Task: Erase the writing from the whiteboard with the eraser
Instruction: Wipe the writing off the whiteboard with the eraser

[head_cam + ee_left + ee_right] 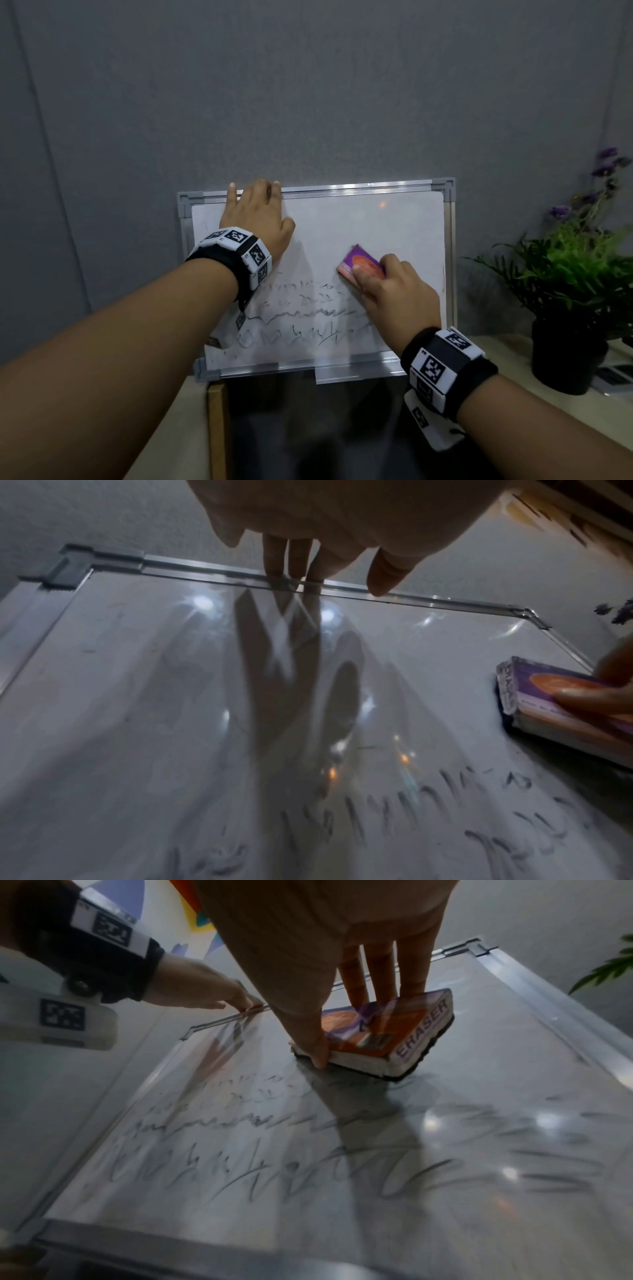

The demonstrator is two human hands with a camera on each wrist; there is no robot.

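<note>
Pressing the eraser (362,265) flat against the upright whiteboard (404,233), the right hand (394,291) clamps its long sides; light and stiff-backed with a soft felt face, it likely glides easily, while the left hand (257,216), fingers straight, steadies the top frame

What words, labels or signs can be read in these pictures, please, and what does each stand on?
"ERASER": purple letters on the long side of the eraser, which the right hand grips.
Small print on the eraser's top and end: too blurred to read.
Writing on the whiteboard: smeared scrawl, unreadable.
Wristbands: square black-and-white coded markers, no words legible.
</note>
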